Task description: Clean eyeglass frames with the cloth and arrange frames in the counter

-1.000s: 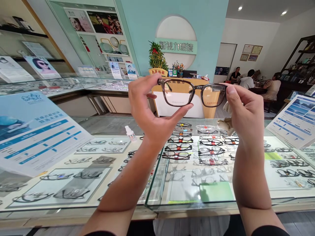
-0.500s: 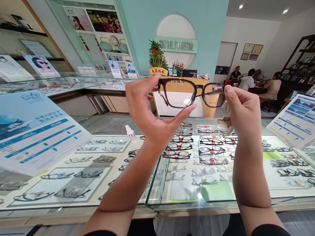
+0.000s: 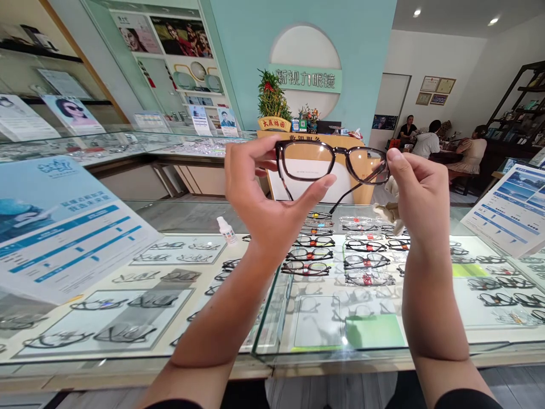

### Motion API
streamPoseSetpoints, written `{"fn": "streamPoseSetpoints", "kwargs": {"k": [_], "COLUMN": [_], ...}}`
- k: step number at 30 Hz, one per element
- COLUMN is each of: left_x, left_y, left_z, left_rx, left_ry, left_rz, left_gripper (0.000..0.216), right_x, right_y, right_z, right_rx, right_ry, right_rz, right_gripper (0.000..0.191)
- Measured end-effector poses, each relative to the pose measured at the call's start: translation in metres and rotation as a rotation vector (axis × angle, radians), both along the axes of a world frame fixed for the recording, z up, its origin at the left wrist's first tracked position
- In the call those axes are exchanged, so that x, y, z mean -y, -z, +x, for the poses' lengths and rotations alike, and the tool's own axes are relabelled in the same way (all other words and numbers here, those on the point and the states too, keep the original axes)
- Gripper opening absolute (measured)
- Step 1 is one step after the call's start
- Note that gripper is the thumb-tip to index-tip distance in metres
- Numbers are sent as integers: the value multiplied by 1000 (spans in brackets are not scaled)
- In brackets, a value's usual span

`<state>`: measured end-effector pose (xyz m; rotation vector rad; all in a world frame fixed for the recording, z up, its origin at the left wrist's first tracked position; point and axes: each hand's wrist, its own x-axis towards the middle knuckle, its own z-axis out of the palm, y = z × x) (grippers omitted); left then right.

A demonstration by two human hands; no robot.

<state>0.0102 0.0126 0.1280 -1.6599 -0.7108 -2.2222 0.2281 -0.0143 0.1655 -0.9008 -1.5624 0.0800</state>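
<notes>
I hold a pair of dark-framed glasses (image 3: 340, 152) up at chest height over the glass display counter (image 3: 264, 355). My left hand (image 3: 264, 193) pinches the left lens rim between thumb and fingers. My right hand (image 3: 419, 193) grips the right end of the frame and also holds a crumpled pale cloth (image 3: 389, 211) under its fingers. The frame is tilted forward and one temple arm hangs open below the right lens.
Rows of spectacle frames (image 3: 340, 255) lie under the counter glass. A small white spray bottle (image 3: 225, 229) stands on the counter. Leaflet stands sit at left (image 3: 63, 227) and right (image 3: 511, 207). A reception desk (image 3: 315, 170) is behind, and people sit at a table (image 3: 430, 142) at the back right.
The glasses have tipped forward between my hands, and a temple arm has swung open and down. Both hands keep their grip at the same height.
</notes>
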Motion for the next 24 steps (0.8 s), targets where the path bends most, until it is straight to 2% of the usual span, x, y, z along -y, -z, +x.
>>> {"fn": "streamPoseSetpoints", "kwargs": {"k": [3, 7, 11, 15, 19, 24], "left_x": [2, 1, -15, -31, -36, -40], "left_y": [3, 4, 4, 4, 3, 3], "left_z": [-2, -7, -13, -16, -13, -9], "left_rx": [-4, -3, -39, -89, -65, -40], "left_ry": [72, 92, 212, 285, 312, 310], "left_rz": [-69, -147, -218, -306, -225, -82], "left_gripper": [76, 77, 77, 72, 73, 83], "right_x": [0, 0, 6, 17, 23, 20], "right_y": [0, 0, 1, 1, 0, -2], "right_z": [0, -2, -6, -13, -16, -11], "right_rx": [7, 6, -21, -31, -67, -103], "right_ry": [11, 31, 88, 166, 207, 116], "right_rz": [-10, -26, 28, 98, 147, 145], "right_gripper": [59, 59, 55, 42, 27, 23]}}
